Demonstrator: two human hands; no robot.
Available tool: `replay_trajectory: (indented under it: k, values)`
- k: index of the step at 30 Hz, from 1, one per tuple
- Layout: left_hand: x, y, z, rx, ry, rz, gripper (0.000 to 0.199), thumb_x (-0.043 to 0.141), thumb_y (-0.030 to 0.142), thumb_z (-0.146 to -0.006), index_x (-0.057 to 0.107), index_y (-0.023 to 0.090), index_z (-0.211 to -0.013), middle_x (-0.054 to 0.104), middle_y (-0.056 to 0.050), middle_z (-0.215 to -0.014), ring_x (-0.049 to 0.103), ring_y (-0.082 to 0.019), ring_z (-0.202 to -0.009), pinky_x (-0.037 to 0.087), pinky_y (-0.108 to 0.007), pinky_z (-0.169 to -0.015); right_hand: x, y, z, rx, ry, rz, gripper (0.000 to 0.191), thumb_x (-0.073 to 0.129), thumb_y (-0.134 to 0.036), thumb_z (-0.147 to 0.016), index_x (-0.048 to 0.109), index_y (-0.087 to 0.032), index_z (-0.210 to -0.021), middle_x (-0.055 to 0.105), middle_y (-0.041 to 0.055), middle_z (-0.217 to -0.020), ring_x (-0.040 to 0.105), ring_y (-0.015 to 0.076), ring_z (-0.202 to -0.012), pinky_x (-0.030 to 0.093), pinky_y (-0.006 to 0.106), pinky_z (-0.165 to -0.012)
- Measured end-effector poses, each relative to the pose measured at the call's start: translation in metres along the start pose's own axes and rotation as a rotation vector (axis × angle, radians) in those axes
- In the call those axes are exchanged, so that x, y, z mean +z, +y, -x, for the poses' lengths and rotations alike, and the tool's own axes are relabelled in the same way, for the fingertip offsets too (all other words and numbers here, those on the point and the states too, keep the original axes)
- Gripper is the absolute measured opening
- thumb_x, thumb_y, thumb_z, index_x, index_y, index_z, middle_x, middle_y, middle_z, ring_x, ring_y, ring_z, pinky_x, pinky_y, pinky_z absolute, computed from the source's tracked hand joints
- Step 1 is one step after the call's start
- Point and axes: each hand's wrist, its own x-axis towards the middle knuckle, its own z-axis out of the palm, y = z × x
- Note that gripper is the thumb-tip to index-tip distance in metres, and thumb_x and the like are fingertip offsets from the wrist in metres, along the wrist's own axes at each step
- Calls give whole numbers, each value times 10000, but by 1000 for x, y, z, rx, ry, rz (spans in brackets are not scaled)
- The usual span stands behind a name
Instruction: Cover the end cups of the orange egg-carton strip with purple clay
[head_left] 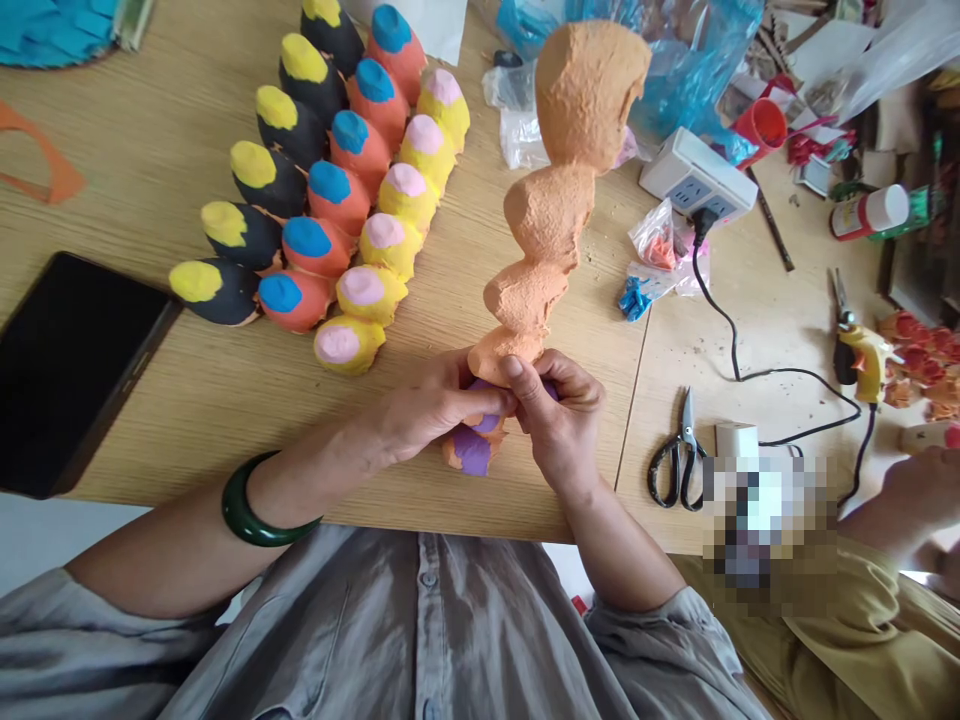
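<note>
An orange strip of rounded, cup-like bumps (551, 215) stands out from the body across the wooden table (420, 500). Its near bumps carry purple clay (474, 452). Both hands pinch the strip around its near part: my left hand (442, 400) from the left, with fingers beside the purple patch, and my right hand (559, 410) from the right, thumb on an orange bump. To the left lie three finished-looking rows: black bumps with yellow tops (244, 240), orange-red bumps with blue tops (322, 245), and yellow bumps with pink tops (390, 240).
A black phone (75, 370) lies at the left. Right of my hands are scissors (684, 455), a white power strip (697, 180) with a black cord, blue clay (634, 298) and a yellow glue gun (870, 360). Blue plastic bags (690, 60) sit behind. Another person's arm (911, 505) is at far right.
</note>
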Motion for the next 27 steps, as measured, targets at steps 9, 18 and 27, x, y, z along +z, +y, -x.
replay_trajectory:
  k: [9,18,27]
  values:
    - [-3,13,-1,23,-173,366,168,793,289,-889,742,192,-1016,597,26,-755,575,-98,-655,534,-194,-602,-11,11,-10,78,-46,-209,504,805,-576,-928,598,-219,-640,397,-111,-438,269,49,-374,267,217,-390]
    - [-7,10,-1,305,35,179,148,844,299,-887,752,203,-954,686,-8,-839,672,-159,-806,594,-275,-742,-24,3,-16,125,-66,-60,423,875,-600,-837,720,-231,-973,625,-53,-767,377,46,-483,297,237,-434]
    - [-5,9,-3,377,40,137,175,836,287,-908,737,183,-1009,713,3,-833,674,-136,-735,582,-242,-677,-21,2,-18,292,-236,-268,413,902,-505,-820,671,-206,-985,542,-111,-594,361,43,-426,293,212,-415]
